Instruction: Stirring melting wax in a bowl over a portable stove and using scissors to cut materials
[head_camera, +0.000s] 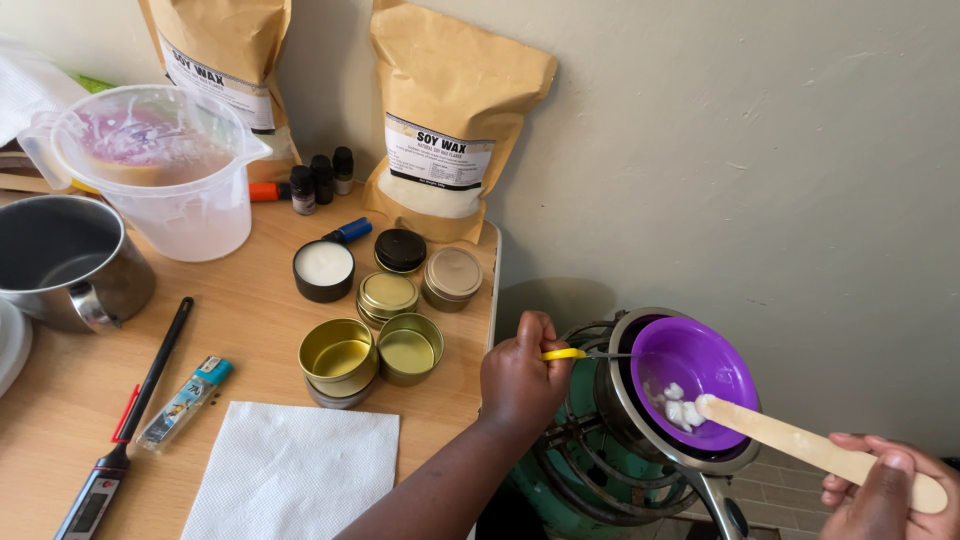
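Observation:
A purple bowl (700, 365) sits inside a metal pot (622, 400) on a small gas burner (590, 470) beside the table. White wax pieces (680, 408) lie in the bowl's bottom. My left hand (520, 375) grips a yellow-handled clip (566, 354) fixed to the bowl's left rim. My right hand (885, 490) holds a flat wooden stick (800, 440) whose tip rests among the wax pieces.
On the wooden table (250, 320) stand several gold tins (370, 350), a black tin of white wax (323, 268), a plastic jug (160, 165), a steel pot (65, 260), a probe thermometer (130, 420), a lighter (185, 402), a paper towel (290, 470), small bottles and two brown bags (445, 120).

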